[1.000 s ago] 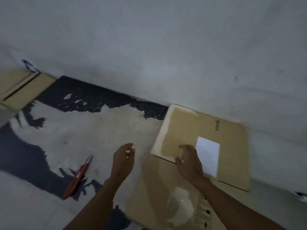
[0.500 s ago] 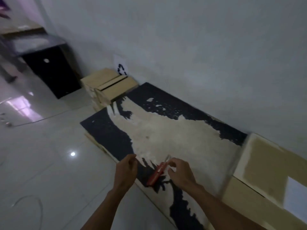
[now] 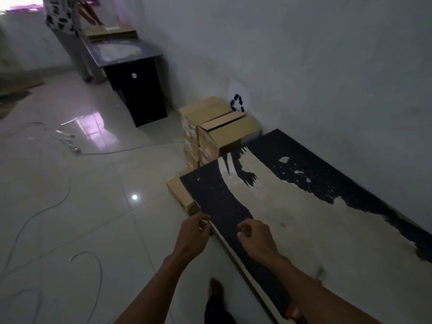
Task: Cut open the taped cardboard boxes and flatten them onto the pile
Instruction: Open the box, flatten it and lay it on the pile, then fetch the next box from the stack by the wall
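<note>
Fingers point(image 3: 203, 224) of both hands are loosely curled, holding nothing. Cardboard boxes point(image 3: 224, 132) at frame center look light, stiff — grip them by opposite side edges.

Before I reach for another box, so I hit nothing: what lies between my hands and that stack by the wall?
In the head view, only the peeling black board lies between the hands and the stacked cardboard boxes.

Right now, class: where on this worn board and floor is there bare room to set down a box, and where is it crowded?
Free: the pale worn middle of the board, between both hands and the wall. Also the tiles between cables and board. Crowded: the stacked cardboard boxes at the far end.
</note>
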